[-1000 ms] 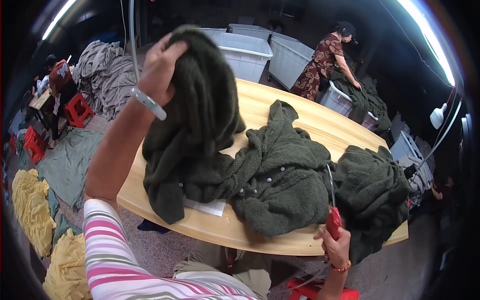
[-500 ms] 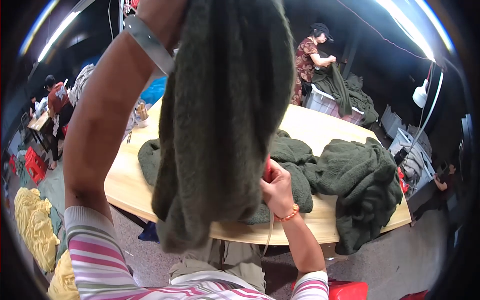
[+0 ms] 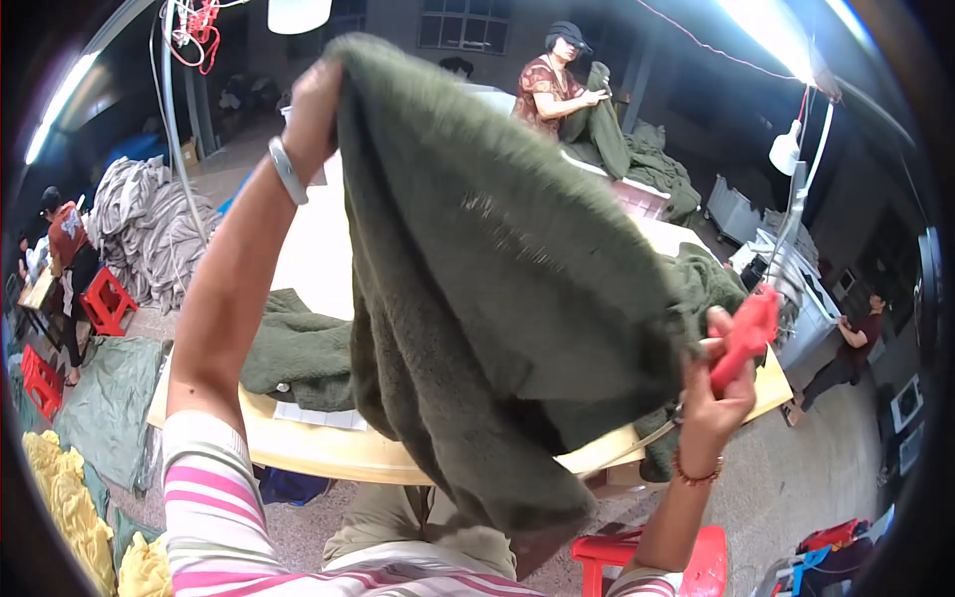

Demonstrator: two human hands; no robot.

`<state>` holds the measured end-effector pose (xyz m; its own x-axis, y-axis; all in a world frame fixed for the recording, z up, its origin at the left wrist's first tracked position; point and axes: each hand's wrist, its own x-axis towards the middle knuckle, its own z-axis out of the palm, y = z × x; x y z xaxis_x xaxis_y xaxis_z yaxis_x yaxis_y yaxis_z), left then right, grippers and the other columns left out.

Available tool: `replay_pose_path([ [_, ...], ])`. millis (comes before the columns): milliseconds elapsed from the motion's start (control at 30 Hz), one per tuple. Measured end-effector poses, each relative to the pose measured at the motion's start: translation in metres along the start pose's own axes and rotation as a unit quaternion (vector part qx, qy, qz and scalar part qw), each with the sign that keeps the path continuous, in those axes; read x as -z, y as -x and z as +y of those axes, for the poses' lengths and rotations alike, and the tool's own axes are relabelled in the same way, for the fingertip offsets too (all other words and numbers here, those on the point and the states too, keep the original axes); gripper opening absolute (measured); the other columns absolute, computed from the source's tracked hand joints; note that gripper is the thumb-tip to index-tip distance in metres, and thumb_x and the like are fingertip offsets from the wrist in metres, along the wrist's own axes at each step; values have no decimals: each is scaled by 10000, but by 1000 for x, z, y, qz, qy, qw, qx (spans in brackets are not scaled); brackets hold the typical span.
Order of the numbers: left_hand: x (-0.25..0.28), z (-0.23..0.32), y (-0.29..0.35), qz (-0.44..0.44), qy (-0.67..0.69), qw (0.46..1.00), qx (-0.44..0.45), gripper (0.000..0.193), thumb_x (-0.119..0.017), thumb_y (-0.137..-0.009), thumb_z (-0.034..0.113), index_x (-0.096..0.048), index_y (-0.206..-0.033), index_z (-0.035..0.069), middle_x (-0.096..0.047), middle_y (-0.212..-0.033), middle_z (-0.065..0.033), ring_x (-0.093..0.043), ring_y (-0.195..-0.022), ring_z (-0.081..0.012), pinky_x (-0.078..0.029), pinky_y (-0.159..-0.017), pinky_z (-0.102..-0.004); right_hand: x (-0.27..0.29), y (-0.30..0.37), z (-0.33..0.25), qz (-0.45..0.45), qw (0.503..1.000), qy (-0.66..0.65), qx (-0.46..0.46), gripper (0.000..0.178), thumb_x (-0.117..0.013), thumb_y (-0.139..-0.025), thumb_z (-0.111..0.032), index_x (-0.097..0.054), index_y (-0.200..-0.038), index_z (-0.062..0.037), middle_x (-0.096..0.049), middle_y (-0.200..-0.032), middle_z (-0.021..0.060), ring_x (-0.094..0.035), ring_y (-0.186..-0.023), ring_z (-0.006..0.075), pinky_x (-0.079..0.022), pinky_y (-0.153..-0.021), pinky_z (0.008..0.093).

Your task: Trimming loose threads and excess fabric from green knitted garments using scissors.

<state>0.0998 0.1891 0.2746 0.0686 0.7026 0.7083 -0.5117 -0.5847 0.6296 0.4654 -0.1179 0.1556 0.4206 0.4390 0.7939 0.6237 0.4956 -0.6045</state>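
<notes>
My left hand [image 3: 316, 104] is raised at upper left, closed on the top edge of a dark green fuzzy garment [image 3: 557, 328]. The cloth hangs in a wide spread in front of me, over the table [image 3: 284, 438]. At the garment's right edge my right hand [image 3: 718, 398] is wrapped round a red hand tool [image 3: 750, 330]; whether its fingers also pinch the cloth, I cannot tell. A pale hose [image 3: 642, 441] runs near that hand. More green fuzzy cloth [image 3: 298, 353] lies on the table at left, and another heap [image 3: 708, 279] at right, partly hidden.
A white paper [image 3: 320, 416] lies near the table's front edge. A person [image 3: 542, 95] handles green cloth beside a crate [image 3: 642, 199]. A lamp [image 3: 785, 151] hangs at right. Red stools [image 3: 107, 298], grey cloth [image 3: 144, 234] and yellow cloth [image 3: 65, 507] are at left; another red stool [image 3: 704, 562] is close by.
The garment has swung from hanging down to spread out toward the right. My right hand has moved up and right with the red tool, and the view has shifted.
</notes>
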Motion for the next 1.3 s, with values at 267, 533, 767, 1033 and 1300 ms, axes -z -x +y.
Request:
replay_pose_path([
  [267, 146, -164, 165, -134, -480, 779, 380, 507, -683, -887, 374, -661, -1126, -73, -702, -1037, -132, -619, -964, -186, -483, -870, -316, -39, 86, 106, -262, 932, 75, -237, 399, -747, -773, -8, -614, -1144, 60, -516, -716, -53, -466, -643, 38, -414, -589, 213],
  [533, 190, -139, 203, 12, -287, 864, 413, 402, -669, -917, 310, -660, -1152, -16, -680, -1014, -36, -602, -868, -113, -487, -797, -266, -34, 119, 147, -258, 909, 58, -321, 377, -727, -767, -15, -632, -1126, 51, -556, -755, -45, -488, -666, 31, -418, -601, 206],
  [767, 162, -85, 134, 207, -190, 906, 318, 409, -610, -949, 321, -608, -1171, -23, -690, -1005, -115, -686, -853, -217, -577, -758, -328, -29, 87, 136, -238, 919, 11, -314, 108, -684, -883, -94, -682, -903, 13, -479, -611, -87, -415, -549, 14, -321, -479, 220],
  [1033, 162, -1, 67, 128, -58, 962, 235, 304, -522, -1001, 299, -640, -1009, 19, -703, -914, -114, -702, -783, -231, -601, -695, -352, 20, 30, 125, -74, 931, 20, -357, 138, -649, -932, -192, -581, -879, -84, -456, -589, -70, -390, -394, 33, -297, -355, 218],
  [1300, 173, 37, 38, 147, -10, 965, 219, 285, -540, -987, 298, -657, -971, 39, -713, -889, -117, -703, -770, -265, -604, -697, -395, 55, -7, 188, -11, 959, 17, -283, 166, -608, -967, -226, -565, -876, -93, -442, -565, -60, -343, -378, 28, -263, -337, 216],
])
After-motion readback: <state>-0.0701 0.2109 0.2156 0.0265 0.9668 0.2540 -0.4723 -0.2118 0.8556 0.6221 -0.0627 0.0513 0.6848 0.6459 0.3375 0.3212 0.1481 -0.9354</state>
